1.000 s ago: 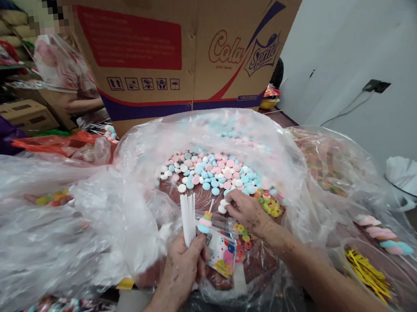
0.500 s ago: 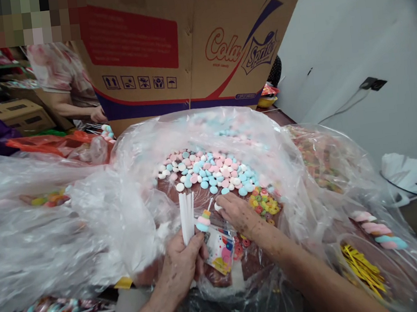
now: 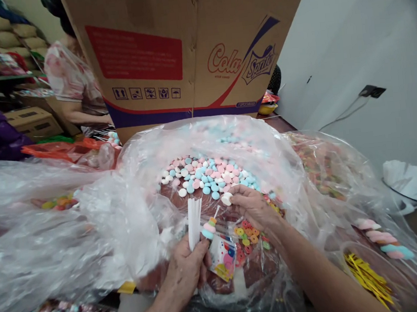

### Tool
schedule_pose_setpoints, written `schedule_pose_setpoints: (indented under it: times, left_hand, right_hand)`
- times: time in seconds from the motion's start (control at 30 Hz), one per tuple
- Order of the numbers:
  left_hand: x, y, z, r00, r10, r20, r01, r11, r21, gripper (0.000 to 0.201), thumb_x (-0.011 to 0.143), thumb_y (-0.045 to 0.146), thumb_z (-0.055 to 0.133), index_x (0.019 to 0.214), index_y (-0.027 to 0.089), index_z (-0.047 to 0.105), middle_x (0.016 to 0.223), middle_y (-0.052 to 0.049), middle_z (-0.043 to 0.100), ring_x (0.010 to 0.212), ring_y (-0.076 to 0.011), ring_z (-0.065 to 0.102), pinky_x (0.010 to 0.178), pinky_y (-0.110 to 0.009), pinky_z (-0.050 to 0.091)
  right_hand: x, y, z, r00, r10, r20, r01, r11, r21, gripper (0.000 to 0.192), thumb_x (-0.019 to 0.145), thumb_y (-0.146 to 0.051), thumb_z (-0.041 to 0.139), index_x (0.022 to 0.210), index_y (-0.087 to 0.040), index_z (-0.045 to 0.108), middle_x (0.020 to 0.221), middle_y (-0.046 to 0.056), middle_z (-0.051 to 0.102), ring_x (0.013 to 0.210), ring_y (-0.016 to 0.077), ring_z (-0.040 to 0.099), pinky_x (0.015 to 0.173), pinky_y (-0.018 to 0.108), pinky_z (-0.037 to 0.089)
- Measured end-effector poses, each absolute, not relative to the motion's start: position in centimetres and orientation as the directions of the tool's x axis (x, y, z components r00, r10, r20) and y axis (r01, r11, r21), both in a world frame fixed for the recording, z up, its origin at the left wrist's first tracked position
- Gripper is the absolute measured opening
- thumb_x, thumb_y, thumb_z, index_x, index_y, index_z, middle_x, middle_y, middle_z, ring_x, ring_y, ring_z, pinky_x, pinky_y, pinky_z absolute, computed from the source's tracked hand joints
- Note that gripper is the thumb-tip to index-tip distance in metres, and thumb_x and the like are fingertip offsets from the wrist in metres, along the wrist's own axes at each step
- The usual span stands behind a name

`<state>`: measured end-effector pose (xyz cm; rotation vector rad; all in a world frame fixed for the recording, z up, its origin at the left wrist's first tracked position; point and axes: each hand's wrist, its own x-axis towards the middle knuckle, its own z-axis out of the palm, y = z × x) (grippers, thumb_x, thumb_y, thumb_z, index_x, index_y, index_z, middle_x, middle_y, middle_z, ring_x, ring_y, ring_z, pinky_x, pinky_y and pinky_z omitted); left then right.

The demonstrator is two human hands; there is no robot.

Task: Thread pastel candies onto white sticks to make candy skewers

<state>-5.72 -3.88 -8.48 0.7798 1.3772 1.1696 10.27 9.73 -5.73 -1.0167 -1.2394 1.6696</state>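
My left hand is closed around a bundle of white sticks. By its thumb is a stick threaded with soft candy in blue, pink, yellow and orange, its bare white tip pointing up. A printed plastic packet lies beside those fingers; whether they grip it I cannot tell. Between thumb and fingertips my right hand pinches a round white candy, just above the stick's tip. Pink, blue and white candy discs spread beyond both hands. Ring-shaped candies lie below my right hand.
Clear plastic bagging surrounds the candy. A large cardboard box stands behind it, with another person at left. On the right are a tub of yellow ties and a twisted marshmallow.
My right hand has turned and lifted a little, so the white candy shows plainly between its fingertips. My left hand keeps its hold. The view has tilted slightly upward.
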Motion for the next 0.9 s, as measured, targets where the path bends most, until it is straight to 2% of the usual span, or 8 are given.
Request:
schedule_pose_setpoints:
  times: [0.1,0.23,0.47,0.57,0.7,0.8,0.9]
  left_hand:
    - [-5.7,-3.8,-8.4,-0.152,0.934,-0.322,-0.166,0.297,0.940,0.028,0.075,0.048,0.059,0.070,0.021,0.053,0.039,0.007,0.052,0.026,-0.0074,0.036,0.030,-0.018,0.024]
    - [-5.6,-3.7,-8.3,-0.158,0.927,-0.340,-0.170,0.313,0.934,0.027,0.073,0.049,0.058,0.073,0.022,0.053,0.039,0.008,0.051,0.025,-0.0076,0.035,0.029,-0.018,0.021]
    - [-5.5,-3.7,-8.2,-0.163,0.926,-0.341,-0.171,0.314,0.934,0.028,0.073,0.049,0.058,0.073,0.022,0.053,0.034,0.010,0.046,0.025,-0.0086,0.034,0.029,-0.019,0.021]
    - [-5.6,-3.7,-8.4,-0.168,0.926,-0.339,-0.165,0.313,0.935,0.027,0.075,0.049,0.058,0.074,0.022,0.054,0.034,0.010,0.046,0.024,-0.0084,0.033,0.030,-0.019,0.021]
    - [-5.7,-3.8,-8.3,-0.189,0.926,-0.328,-0.161,0.301,0.940,0.028,0.075,0.049,0.059,0.072,0.022,0.053,0.036,0.009,0.048,0.025,-0.0083,0.035,0.030,-0.019,0.024]
    - [-5.5,-3.9,-8.0,-0.223,0.920,-0.323,-0.176,0.288,0.941,0.030,0.074,0.050,0.060,0.070,0.022,0.051,0.038,0.008,0.050,0.025,-0.0078,0.036,0.031,-0.019,0.025]
    - [-5.4,-3.9,-7.8,-0.250,0.912,-0.326,-0.201,0.281,0.939,0.032,0.071,0.052,0.062,0.069,0.022,0.050,0.041,0.007,0.053,0.026,-0.0075,0.036,0.031,-0.019,0.024]
  right_hand:
    - [9.8,9.4,-4.9,-0.395,0.905,-0.160,-0.192,-0.252,-0.949,0.027,0.058,-0.025,0.081,0.075,-0.018,0.062,0.071,-0.003,0.064,0.061,0.0101,0.057,0.061,0.024,0.050]
    - [9.1,8.9,-4.4,-0.410,0.892,-0.188,-0.167,-0.277,-0.946,0.029,0.057,-0.027,0.083,0.076,-0.018,0.063,0.072,-0.002,0.066,0.059,0.0099,0.058,0.059,0.024,0.050]
    - [8.7,8.5,-4.4,-0.410,0.899,-0.151,-0.122,-0.219,-0.968,0.029,0.060,-0.031,0.083,0.080,-0.018,0.068,0.072,-0.001,0.068,0.060,0.0106,0.058,0.060,0.024,0.049]
    - [8.8,8.4,-4.7,-0.409,0.907,-0.098,-0.076,-0.141,-0.987,0.028,0.064,-0.032,0.081,0.086,-0.018,0.073,0.075,-0.001,0.069,0.062,0.0109,0.059,0.061,0.024,0.048]
    - [8.9,7.9,-5.3,-0.393,0.919,0.016,0.104,0.061,-0.993,0.029,0.073,-0.033,0.072,0.098,-0.020,0.078,0.081,0.000,0.073,0.069,0.0135,0.062,0.066,0.027,0.051]
    - [8.9,7.4,-5.9,-0.400,0.909,0.115,0.248,0.228,-0.942,0.032,0.079,-0.034,0.066,0.106,-0.022,0.078,0.085,0.000,0.075,0.075,0.0171,0.067,0.072,0.031,0.055]
    - [8.9,6.9,-6.5,-0.429,0.880,0.201,0.316,0.355,-0.880,0.035,0.088,-0.033,0.057,0.115,-0.022,0.075,0.091,0.001,0.077,0.080,0.0187,0.071,0.076,0.032,0.059]
